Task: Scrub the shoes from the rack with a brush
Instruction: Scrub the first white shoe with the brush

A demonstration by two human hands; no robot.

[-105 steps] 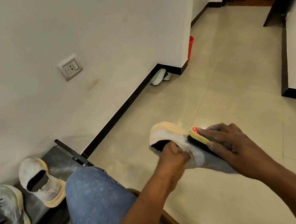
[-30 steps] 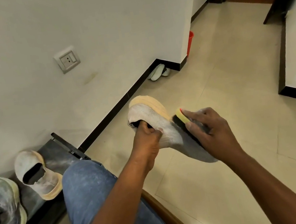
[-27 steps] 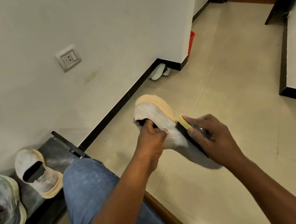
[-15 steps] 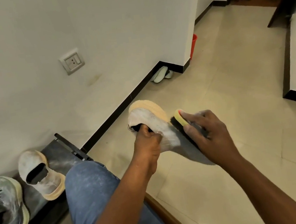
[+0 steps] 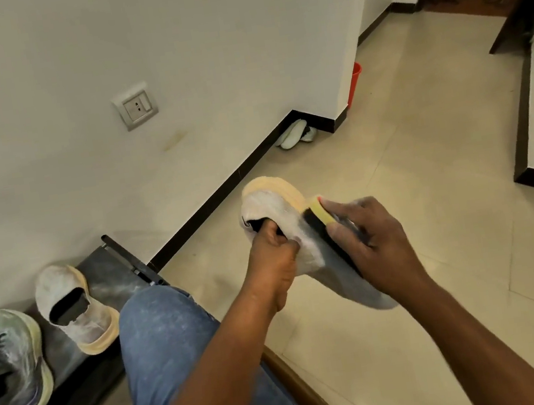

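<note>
A dusty white and grey shoe [image 5: 302,238] with a pale orange sole is held in the air above the floor. My left hand [image 5: 271,253] grips it at the collar, fingers inside the opening. My right hand [image 5: 373,242] presses a yellow-backed brush [image 5: 318,220] with dark bristles against the shoe's side. The matching white shoe [image 5: 73,307] stands on the dark shoe rack [image 5: 115,266] at the lower left. A grey-green sneaker [image 5: 9,362] with black laces sits beside it.
My knee in blue jeans [image 5: 167,335] is between the rack and the held shoe. A wall with a socket [image 5: 136,105] runs along the left. Pale slippers [image 5: 293,134] lie at the wall corner, near a red bucket [image 5: 354,83]. A wooden edge [image 5: 307,390] is below.
The shoe has been lifted higher and closer to the wall since 3.5 s ago. The brush has moved back and forth along the shoe's side, now nearer the heel.
</note>
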